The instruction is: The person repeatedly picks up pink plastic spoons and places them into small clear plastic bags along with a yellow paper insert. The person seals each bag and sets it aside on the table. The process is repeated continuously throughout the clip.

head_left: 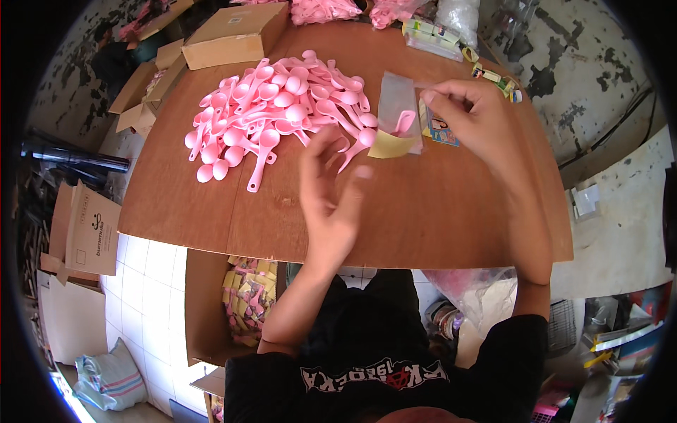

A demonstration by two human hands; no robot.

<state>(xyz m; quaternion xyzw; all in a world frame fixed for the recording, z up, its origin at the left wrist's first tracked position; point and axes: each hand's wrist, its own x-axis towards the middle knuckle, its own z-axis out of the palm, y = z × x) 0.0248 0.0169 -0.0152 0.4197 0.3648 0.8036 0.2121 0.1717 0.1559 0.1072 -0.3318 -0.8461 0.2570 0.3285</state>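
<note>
A big heap of pink plastic spoons [282, 113] lies on the far left part of the brown wooden table [423, 218], and a closed cardboard box [236, 35] stands behind it. Small colourful packets [441, 130] lie right of the bag. The right hand [472, 116] pinches the top of a clear plastic bag [398, 113], far on the table; one pink spoon and a yellow card are inside. The left hand [328, 197] is released, fingers spread, just near the bag.
</note>
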